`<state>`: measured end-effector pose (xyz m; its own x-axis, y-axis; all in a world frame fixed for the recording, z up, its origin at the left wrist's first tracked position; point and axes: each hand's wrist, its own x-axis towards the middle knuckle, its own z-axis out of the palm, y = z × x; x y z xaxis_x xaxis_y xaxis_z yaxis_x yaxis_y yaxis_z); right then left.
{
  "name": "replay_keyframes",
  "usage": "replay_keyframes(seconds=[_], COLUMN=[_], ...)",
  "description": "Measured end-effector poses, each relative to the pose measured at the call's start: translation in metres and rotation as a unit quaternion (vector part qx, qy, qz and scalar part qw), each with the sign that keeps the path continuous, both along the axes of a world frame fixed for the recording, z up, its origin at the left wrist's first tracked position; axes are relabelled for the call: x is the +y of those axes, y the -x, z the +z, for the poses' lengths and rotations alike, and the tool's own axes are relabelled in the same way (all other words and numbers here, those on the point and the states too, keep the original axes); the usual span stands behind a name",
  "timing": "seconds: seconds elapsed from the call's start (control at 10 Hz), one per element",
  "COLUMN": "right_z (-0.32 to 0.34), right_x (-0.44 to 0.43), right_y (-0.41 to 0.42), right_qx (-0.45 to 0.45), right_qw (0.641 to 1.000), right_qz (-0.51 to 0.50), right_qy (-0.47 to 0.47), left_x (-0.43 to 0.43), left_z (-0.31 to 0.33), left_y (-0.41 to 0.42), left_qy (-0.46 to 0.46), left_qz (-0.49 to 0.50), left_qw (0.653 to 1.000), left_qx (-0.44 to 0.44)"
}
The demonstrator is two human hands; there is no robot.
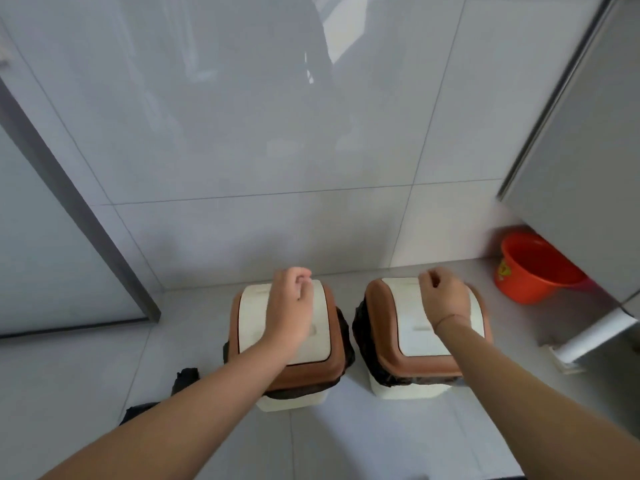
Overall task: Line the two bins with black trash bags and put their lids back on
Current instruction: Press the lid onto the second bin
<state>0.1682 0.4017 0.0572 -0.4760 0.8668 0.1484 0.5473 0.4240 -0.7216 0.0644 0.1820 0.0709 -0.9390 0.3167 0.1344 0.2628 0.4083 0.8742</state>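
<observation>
Two cream bins stand side by side on the grey floor by the tiled wall. The left bin (pixel 294 402) wears its brown-rimmed lid (pixel 304 370), and a black bag (pixel 346 336) spills out under the rim. The right bin (pixel 405 389) also carries its lid (pixel 391 355), with a black bag (pixel 363 327) showing beneath. My left hand (pixel 289 308) hovers over the left lid with fingers curled and nothing in it. Above the right lid, my right hand (pixel 445 296) is likewise curled and holds nothing.
Loose black bags (pixel 183 379) lie on the floor left of the bins. A red bucket (pixel 533 268) sits at the right under a grey cabinet (pixel 581 168). A dark-framed glass door (pixel 62 202) stands at the left.
</observation>
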Motion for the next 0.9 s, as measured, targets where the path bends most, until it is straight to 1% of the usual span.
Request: replay_keyframes(seconds=[0.1,0.2,0.3,0.4,0.5,0.6,0.7,0.8,0.9], right_z=[0.004,-0.020,-0.055,-0.070,-0.074,-0.082,-0.086,-0.077,-0.062], right_x=[0.047,0.087,0.098,0.103,0.103,0.096,0.094,0.088,0.078], right_y=[-0.021,-0.047,-0.061,-0.058,-0.048,-0.044,-0.042,-0.042,-0.049], right_qx=[-0.055,-0.114,-0.008,0.008,-0.011,-0.062,-0.060,-0.037,-0.074], right_qw=[0.994,0.977,0.922,0.914,0.912,0.927,0.933,0.929,0.944], right_qz=[-0.089,-0.091,-0.021,-0.008,0.023,0.033,0.026,0.018,-0.015], right_qy=[-0.019,0.154,0.387,0.405,0.410,0.369,0.355,0.369,0.321], left_x=[0.061,0.096,0.111,0.123,0.126,0.126,0.120,0.117,0.095], left_z=[-0.002,-0.023,-0.062,-0.086,-0.091,-0.094,-0.090,-0.085,-0.070], left_y=[-0.032,-0.059,-0.082,-0.099,-0.099,-0.088,-0.089,-0.088,-0.099], left_qy=[0.069,0.040,0.039,0.058,0.037,0.053,0.063,0.084,0.132], left_qz=[-0.126,-0.168,-0.148,-0.111,-0.046,-0.038,-0.049,-0.066,-0.093], left_qw=[0.974,0.899,0.885,0.906,0.930,0.929,0.929,0.925,0.915], left_qx=[-0.176,-0.403,-0.441,-0.405,-0.362,-0.365,-0.362,-0.365,-0.370])
